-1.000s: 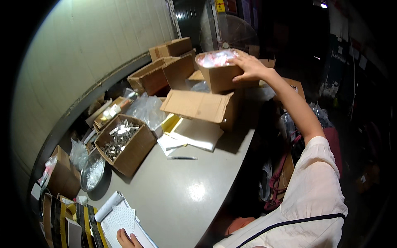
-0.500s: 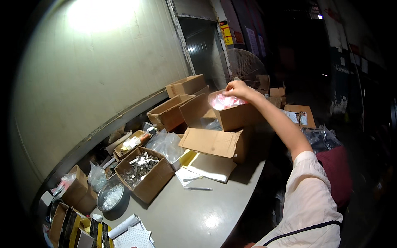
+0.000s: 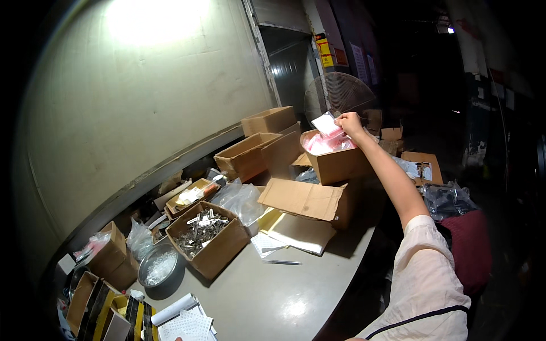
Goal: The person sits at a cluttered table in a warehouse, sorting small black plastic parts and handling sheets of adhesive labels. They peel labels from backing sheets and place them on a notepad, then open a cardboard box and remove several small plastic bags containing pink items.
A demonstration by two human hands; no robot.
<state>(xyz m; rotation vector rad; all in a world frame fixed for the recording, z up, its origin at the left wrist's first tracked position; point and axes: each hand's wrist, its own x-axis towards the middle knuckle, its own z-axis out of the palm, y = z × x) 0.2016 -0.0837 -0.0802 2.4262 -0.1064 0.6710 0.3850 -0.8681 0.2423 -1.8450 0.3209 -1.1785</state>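
Note:
My right hand (image 3: 349, 123) reaches far out over an open cardboard box (image 3: 341, 165) at the back of the table. Its fingers are closed on the edge of a small plastic bag (image 3: 325, 123), white and pinkish, lifted just above the box. More pink and clear plastic bags (image 3: 323, 144) fill that box. Of my left hand (image 3: 179, 339) only a fingertip shows at the lower edge, by a notepad (image 3: 170, 310) and a printed sheet (image 3: 190, 327); the rest is out of the picture.
A carton of small metal parts (image 3: 219, 258) stands mid-table, beside a metal bowl (image 3: 149, 279) of clear pieces. A pen (image 3: 282, 262) and papers (image 3: 301, 232) lie near an open carton flap (image 3: 301, 199). Behind are more cartons (image 3: 242, 156) and a large fan (image 3: 338, 94).
My right hand has risen from the bags in the box and now holds a small plastic bag above them. The view has shifted slightly, and a left fingertip shows a little more.

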